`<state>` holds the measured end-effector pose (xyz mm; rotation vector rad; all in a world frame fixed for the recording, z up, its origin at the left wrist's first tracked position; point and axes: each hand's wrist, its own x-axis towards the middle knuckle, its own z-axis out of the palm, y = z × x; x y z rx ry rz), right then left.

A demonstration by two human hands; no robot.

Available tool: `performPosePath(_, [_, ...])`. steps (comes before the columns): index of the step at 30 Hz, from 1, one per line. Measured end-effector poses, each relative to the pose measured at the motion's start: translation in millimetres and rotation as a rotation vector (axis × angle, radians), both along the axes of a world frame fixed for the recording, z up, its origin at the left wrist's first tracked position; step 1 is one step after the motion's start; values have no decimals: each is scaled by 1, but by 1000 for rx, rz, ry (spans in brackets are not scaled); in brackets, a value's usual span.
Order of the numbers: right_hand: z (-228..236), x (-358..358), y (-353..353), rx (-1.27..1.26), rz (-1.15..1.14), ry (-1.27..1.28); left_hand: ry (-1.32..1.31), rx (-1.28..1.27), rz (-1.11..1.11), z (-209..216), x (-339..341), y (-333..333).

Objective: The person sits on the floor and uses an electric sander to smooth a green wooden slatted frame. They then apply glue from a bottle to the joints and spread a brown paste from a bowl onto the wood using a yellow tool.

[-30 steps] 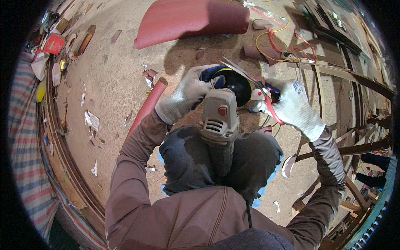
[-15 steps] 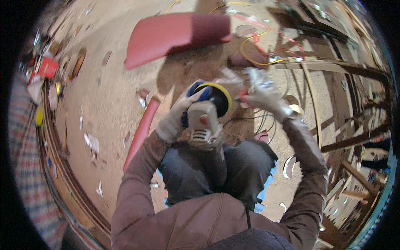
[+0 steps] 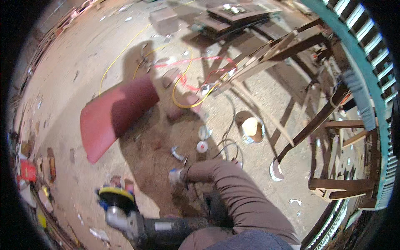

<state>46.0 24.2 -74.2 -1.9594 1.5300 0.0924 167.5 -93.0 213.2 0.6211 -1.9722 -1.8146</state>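
Observation:
A grey angle grinder (image 3: 137, 227) with a yellow-rimmed backing pad (image 3: 116, 196) lies across my lap, its head out over the floor at the lower left. Blue patches at the pad's edge look like the gloved fingers of my left hand (image 3: 101, 203), closed round the grinder's head; the rest of that hand is hidden. Low over the shaded floor, my right hand (image 3: 176, 176) in a white and blue glove reaches down; its fingers are too blurred to read. Just beyond it lie a bent silvery strip (image 3: 179, 154) and a white disc with a red centre (image 3: 202, 146).
A curved red sheet (image 3: 100, 125) rests on the floor ahead. Yellow cord (image 3: 174, 89) and red strap (image 3: 189, 86) are tangled beyond my hand. A bucket (image 3: 253, 137) stands right of them, near wooden frames (image 3: 300, 52) and a teal slatted edge (image 3: 379, 62).
My view has turned to the right. The grinder has swung from upright between my knees to lying leftward. My right hand has dropped from beside the pad toward the floor.

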Motion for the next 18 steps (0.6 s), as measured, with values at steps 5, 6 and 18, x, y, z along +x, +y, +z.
performPosePath(5, [-43, 46, -12, 276, -200, 128, -112, 131, 35, 0, 3, 8])
performPosePath(6, [-47, 54, -3, 294, -251, 160, -142, 169, 31, 1, 4, 12])
performPosePath(18, [309, 77, 83, 373, -1690, -1829, -245, 584, -4, 67, 48, 40])
